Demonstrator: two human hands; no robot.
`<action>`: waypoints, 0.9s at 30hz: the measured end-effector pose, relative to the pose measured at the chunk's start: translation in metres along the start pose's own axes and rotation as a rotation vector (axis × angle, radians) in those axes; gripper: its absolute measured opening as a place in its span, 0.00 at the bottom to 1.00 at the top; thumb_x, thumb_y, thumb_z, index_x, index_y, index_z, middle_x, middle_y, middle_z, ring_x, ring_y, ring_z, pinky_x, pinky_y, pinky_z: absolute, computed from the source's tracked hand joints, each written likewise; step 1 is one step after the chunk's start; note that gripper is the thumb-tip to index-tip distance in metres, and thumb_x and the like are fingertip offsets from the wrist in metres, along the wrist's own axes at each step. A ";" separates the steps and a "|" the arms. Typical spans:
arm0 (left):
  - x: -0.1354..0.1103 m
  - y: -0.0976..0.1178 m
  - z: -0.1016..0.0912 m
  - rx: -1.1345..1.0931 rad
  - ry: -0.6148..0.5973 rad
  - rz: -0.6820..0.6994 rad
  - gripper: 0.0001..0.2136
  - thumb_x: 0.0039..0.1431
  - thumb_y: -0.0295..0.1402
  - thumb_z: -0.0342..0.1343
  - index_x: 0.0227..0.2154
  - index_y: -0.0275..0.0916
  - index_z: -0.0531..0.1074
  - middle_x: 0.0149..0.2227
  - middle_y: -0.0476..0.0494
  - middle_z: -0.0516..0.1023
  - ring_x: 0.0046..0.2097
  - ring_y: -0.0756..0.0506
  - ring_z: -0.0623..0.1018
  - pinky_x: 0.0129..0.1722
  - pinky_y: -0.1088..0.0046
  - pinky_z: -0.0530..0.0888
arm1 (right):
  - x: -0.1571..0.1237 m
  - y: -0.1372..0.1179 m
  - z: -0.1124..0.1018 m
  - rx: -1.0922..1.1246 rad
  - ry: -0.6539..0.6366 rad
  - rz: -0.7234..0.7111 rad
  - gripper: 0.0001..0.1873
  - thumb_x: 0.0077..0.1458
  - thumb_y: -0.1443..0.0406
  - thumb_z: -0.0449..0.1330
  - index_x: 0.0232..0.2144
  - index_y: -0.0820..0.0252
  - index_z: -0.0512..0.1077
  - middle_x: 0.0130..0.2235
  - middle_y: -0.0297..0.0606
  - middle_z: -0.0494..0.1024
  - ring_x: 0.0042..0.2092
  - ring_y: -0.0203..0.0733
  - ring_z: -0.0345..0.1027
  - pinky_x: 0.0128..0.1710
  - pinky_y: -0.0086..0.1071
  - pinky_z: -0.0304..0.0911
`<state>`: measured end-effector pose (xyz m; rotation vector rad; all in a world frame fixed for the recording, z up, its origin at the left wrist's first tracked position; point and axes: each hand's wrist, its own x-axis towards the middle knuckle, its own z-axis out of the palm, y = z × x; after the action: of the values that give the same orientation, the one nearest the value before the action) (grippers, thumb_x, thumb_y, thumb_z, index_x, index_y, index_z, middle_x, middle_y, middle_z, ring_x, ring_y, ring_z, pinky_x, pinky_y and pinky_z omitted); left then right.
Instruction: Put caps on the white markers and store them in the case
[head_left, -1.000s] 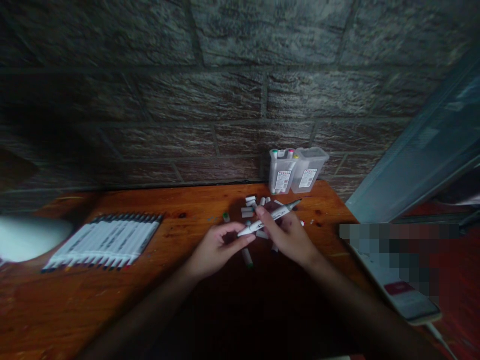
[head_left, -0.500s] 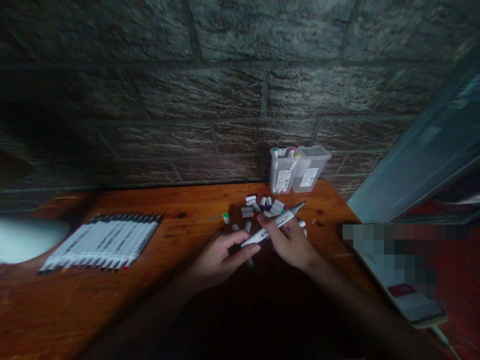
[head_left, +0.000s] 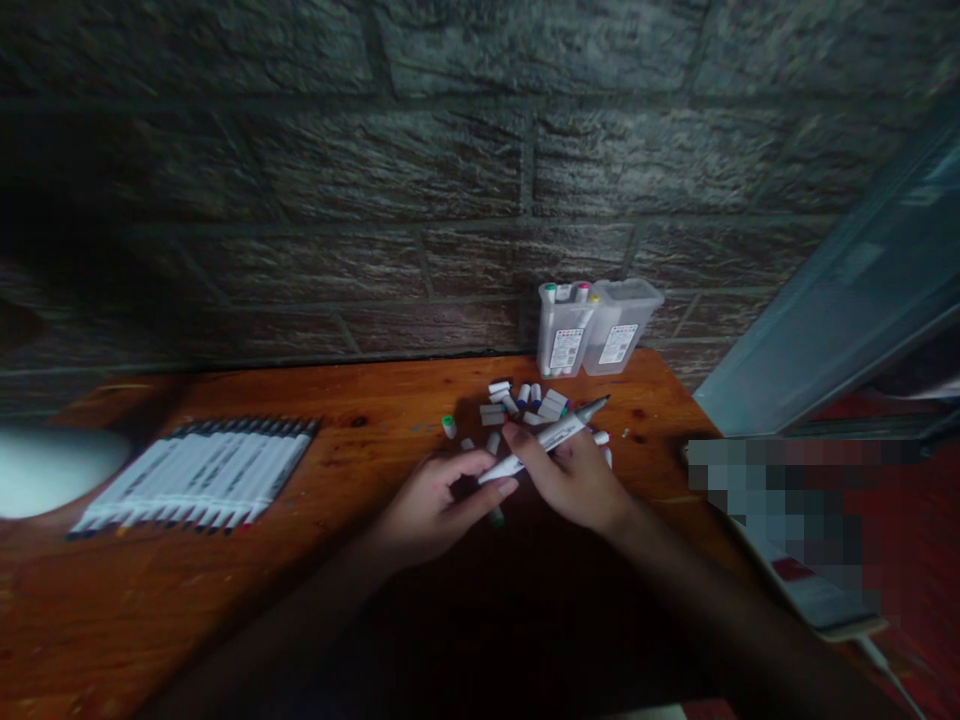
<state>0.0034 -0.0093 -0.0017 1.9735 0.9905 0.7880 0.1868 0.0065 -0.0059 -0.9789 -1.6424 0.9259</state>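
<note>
A white marker [head_left: 556,434] lies slantwise between my hands, its dark tip pointing up and to the right. My left hand [head_left: 435,500] pinches the lower left end between thumb and fingers. Around the barrel's middle, my right hand [head_left: 574,478] is closed with the thumb on top. Loose marker caps are scattered just beyond and beside the hands, among them a green-topped cap [head_left: 448,427] to the left and blue-rimmed caps [head_left: 529,396] behind. Some caps are partly hidden by my fingers.
On the left, a row of white markers [head_left: 199,475] lies side by side near a white rounded object [head_left: 56,468]. Two clear plastic boxes [head_left: 619,330] stand against the brick wall [head_left: 465,180], the left one holding a few markers. A phone-like device [head_left: 806,585] with a cable sits right.
The view has shifted slightly, so the table things appear a little higher. Both hands keep hold of the marker in nearly the same pose.
</note>
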 end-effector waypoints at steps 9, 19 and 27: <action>-0.001 -0.002 0.001 0.014 -0.005 -0.015 0.11 0.65 0.37 0.54 0.31 0.37 0.74 0.28 0.50 0.75 0.31 0.51 0.73 0.32 0.79 0.68 | 0.002 -0.004 -0.001 -0.043 -0.009 -0.021 0.18 0.62 0.57 0.56 0.22 0.56 0.68 0.26 0.35 0.73 0.32 0.41 0.70 0.33 0.33 0.65; -0.001 0.002 0.000 0.060 -0.031 -0.031 0.13 0.66 0.39 0.53 0.30 0.36 0.74 0.27 0.49 0.75 0.31 0.51 0.73 0.32 0.78 0.68 | 0.001 0.001 -0.001 -0.045 -0.029 -0.061 0.18 0.63 0.58 0.55 0.22 0.57 0.66 0.24 0.33 0.72 0.30 0.38 0.68 0.31 0.30 0.64; -0.005 0.002 0.002 0.183 -0.084 -0.020 0.14 0.65 0.40 0.52 0.30 0.37 0.74 0.26 0.52 0.73 0.28 0.52 0.70 0.28 0.78 0.64 | 0.002 -0.014 -0.004 -0.195 -0.087 -0.085 0.19 0.62 0.61 0.55 0.19 0.58 0.64 0.22 0.33 0.70 0.26 0.36 0.66 0.29 0.30 0.60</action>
<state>0.0027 -0.0148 -0.0018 2.1299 1.0628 0.6169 0.1879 0.0035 0.0082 -1.0018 -1.8604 0.7714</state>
